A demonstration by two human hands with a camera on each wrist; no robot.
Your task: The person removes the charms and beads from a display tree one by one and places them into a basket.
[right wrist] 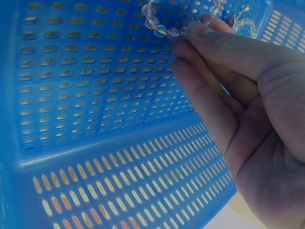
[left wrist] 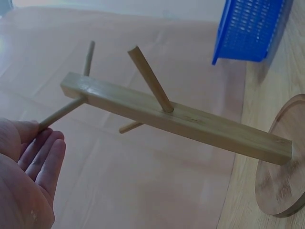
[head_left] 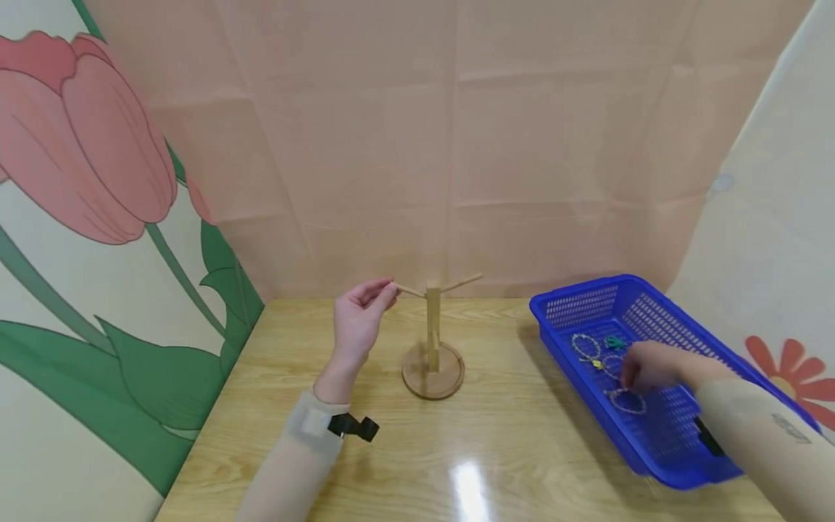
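A wooden stand with a square post (head_left: 433, 326) and several thin pegs rises from a round base (left wrist: 281, 181). My left hand (head_left: 360, 319) pinches the end of an upper peg (left wrist: 63, 113) between thumb and index finger, its other fingers loosely bent. Over on the right, my right hand (head_left: 652, 366) reaches down into a blue plastic basket (head_left: 574, 395). Its thumb and fingertips pinch a bracelet of clear and pinkish beads (right wrist: 160, 31), which hangs as a loop near the basket floor.
More beaded bracelets (head_left: 585, 335) lie in the basket, with a small yellow piece (head_left: 596, 365) and a green item (head_left: 615, 343) among them. The stand and basket share a wooden table (head_left: 391, 464), with a pink cloth (head_left: 365, 167) hanging behind.
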